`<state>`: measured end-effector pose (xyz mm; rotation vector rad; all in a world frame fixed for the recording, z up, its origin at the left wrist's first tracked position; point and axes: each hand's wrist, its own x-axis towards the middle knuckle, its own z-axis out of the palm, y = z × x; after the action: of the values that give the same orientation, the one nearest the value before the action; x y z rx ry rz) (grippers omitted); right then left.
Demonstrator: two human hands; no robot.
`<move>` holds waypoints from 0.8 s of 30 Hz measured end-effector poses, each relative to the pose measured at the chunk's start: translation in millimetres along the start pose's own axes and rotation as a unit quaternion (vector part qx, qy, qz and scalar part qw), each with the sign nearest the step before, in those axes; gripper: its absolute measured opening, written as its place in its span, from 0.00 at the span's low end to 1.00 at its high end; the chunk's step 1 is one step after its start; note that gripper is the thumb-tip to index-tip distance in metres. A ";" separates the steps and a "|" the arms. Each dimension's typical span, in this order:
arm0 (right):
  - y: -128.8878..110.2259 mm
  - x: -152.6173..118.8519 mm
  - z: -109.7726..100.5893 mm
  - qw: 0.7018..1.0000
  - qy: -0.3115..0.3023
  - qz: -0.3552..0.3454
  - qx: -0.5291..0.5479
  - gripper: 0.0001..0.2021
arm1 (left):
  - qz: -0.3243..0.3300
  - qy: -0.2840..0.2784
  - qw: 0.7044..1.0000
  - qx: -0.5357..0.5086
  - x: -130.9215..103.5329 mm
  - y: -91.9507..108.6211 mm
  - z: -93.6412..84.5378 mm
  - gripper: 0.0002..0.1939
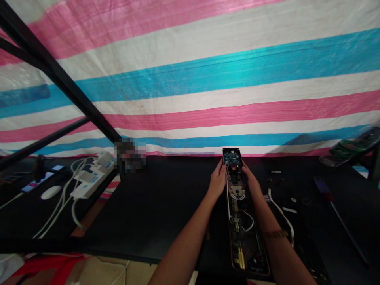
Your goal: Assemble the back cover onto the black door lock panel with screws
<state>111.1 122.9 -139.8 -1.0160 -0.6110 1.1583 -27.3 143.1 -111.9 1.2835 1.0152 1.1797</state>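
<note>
A long, dark electronic door lock panel [237, 192] is held lengthwise above the black table, its open inner side facing up. At its far end sits a circuit board [232, 157]. Along the middle are a round metal part, white wires and, nearer me, a brass-coloured piece [241, 257]. My left hand [218, 180] grips the left edge near the far end, fingers partly hidden behind the housing. Opposite it, my right hand [251, 180] grips the right edge. Whether the panel's near end touches the table or me cannot be made out.
Right of the panel lie a white cable [282, 211], small loose parts [293, 200] and a screwdriver [322, 186]. Bagged green boards [342, 148] stand at the far right. Leftward are a power strip [89, 184], a white mouse [51, 192], a phone [41, 179] and a black frame [62, 79].
</note>
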 end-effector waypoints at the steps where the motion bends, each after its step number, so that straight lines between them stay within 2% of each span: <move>1: 0.9 -0.1 -0.4 1.000 0.005 0.001 0.005 0.33 | 0.000 0.001 1.000 0.001 0.0 -0.1 -0.1 0.24; 10: 7.2 0.1 -4.4 0.999 0.030 -0.012 0.005 0.32 | 0.007 0.003 1.000 0.013 -0.4 1.6 -1.6 0.22; 20: 7.2 -0.6 -3.1 0.999 0.030 -0.008 0.040 0.35 | 0.015 -0.005 1.000 0.023 -2.3 3.2 -2.7 0.23; 24: 4.5 -2.9 -2.5 0.999 0.025 -0.018 0.034 0.32 | 0.017 -0.008 0.999 0.028 -2.5 3.3 -3.4 0.22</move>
<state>110.2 119.6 -144.6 -0.9689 -0.5440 1.1113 -31.2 140.9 -109.0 1.3572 1.0257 1.1727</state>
